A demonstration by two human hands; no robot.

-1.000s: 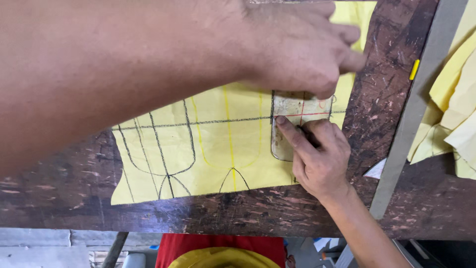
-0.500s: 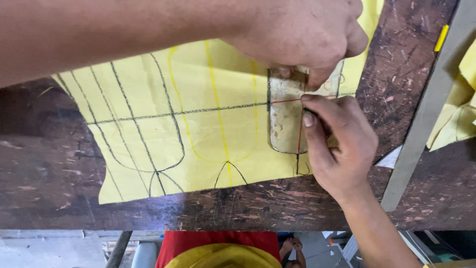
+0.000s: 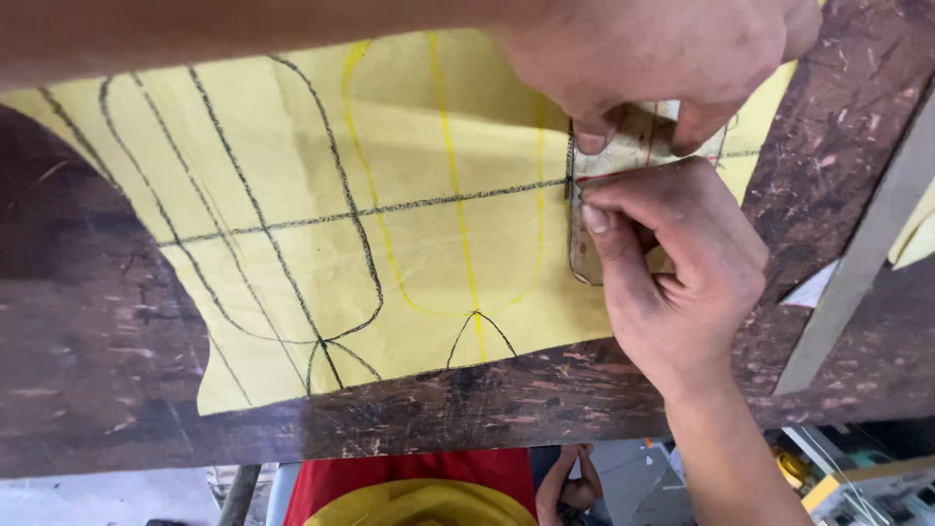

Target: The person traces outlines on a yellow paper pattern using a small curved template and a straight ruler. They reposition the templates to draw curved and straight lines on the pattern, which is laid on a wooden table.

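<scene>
A yellow cloth (image 3: 390,244) lies flat on a dark wooden table (image 3: 97,370), marked with black and yellow pattern lines. A small worn cardboard template (image 3: 633,146) rests on the cloth's right part. My left hand (image 3: 672,58), reaching across from the upper left, pinches and presses the template's top end. My right hand (image 3: 682,282) comes in from the lower right with curled fingers. It covers the template's lower half, and its thumb tip touches the template's left edge at the black cross line. Whether it holds a small marker is hidden.
A grey metal bar (image 3: 857,282) runs diagonally across the table's right side, with a white scrap (image 3: 813,290) beside it and yellow cloth pieces (image 3: 916,239) beyond. The table's front edge is at the bottom, with red and yellow fabric (image 3: 419,487) below it.
The view has come closer and the cloth fills more of it. My right hand slid up the template's left edge toward the left hand. The left hand stays pressed on the template.
</scene>
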